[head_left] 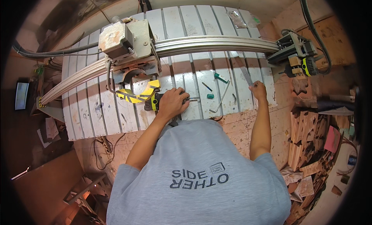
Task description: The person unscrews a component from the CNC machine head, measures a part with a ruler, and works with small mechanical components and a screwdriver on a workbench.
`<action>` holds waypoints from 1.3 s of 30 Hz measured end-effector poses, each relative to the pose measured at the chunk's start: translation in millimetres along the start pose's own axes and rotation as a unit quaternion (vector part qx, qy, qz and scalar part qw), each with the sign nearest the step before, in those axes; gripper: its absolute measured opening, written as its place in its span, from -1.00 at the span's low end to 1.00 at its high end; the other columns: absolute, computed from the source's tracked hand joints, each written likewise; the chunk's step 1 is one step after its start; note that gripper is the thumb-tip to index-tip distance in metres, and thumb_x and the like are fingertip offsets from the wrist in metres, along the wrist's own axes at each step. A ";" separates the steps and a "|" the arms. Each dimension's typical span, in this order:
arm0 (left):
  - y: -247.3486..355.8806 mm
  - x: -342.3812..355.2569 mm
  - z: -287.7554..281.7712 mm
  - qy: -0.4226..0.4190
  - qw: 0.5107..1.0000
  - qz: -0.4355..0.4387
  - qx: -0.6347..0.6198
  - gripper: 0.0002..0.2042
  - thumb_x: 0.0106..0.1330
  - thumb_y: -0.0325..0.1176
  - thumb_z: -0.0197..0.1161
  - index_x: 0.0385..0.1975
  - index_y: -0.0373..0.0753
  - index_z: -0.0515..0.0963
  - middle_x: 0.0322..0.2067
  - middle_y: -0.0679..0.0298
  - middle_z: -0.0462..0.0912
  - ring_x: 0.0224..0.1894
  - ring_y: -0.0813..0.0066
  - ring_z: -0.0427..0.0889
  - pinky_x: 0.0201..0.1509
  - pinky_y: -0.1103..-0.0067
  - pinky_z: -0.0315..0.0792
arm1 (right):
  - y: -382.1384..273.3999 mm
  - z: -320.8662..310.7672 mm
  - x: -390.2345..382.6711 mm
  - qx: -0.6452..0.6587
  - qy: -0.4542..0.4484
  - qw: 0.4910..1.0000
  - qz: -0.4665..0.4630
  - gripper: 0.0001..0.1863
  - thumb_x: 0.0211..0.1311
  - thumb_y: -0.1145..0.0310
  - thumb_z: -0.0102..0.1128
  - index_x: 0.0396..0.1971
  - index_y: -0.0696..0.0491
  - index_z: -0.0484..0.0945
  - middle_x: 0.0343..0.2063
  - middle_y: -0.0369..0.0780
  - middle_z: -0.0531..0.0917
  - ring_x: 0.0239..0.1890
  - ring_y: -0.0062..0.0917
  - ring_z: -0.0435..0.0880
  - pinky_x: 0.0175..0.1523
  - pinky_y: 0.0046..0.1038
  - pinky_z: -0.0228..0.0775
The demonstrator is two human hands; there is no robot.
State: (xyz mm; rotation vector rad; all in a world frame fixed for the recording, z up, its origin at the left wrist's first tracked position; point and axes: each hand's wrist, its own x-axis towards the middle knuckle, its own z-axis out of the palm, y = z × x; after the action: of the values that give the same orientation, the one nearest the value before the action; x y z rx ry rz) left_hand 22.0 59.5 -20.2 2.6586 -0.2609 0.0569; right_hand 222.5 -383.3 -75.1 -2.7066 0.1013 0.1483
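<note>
My left hand (173, 102) is closed round a black and lime-green power tool (152, 102) lying on the slotted white machine bed (190, 27). A thin metal shaft points right from beside my fingers. At the bed's right side, my right hand (258, 90) grips the near end of a long grey metal ruler (243, 70), which stretches away toward the gantry. Between the hands lie a long bent hex key (222, 97), a slim dark pen-like stick (207, 86), a small green piece (210, 96) and a green-handled tool (221, 78).
A metal gantry beam (217, 43) spans the bed, carrying a motor carriage (128, 42) with a yellow-black striped ring (139, 94) just beyond my left hand. Another lime-banded tool (308, 66) sits at its right end. Wood offcuts (304, 135) pile up on the right.
</note>
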 end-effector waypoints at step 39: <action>0.3 0.7 -7.6 -0.048 0.999 -0.003 -0.009 -0.61 0.13 -0.08 0.49 -0.06 -0.05 0.71 -0.01 0.29 0.66 0.03 0.26 0.63 0.11 0.34 0.51 | -76.7 -61.5 -85.3 -0.118 -0.279 0.944 -0.132 -0.83 0.27 0.42 0.40 -0.20 0.17 0.76 -0.28 -0.02 0.79 -0.22 -0.20 0.74 -0.03 -0.23 0.49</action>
State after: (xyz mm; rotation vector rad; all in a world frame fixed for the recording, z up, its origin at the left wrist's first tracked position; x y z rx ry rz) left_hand 22.7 62.6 -13.3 2.6479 -0.2830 -0.0752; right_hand 150.6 -335.5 22.2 -2.7590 -0.4723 0.8798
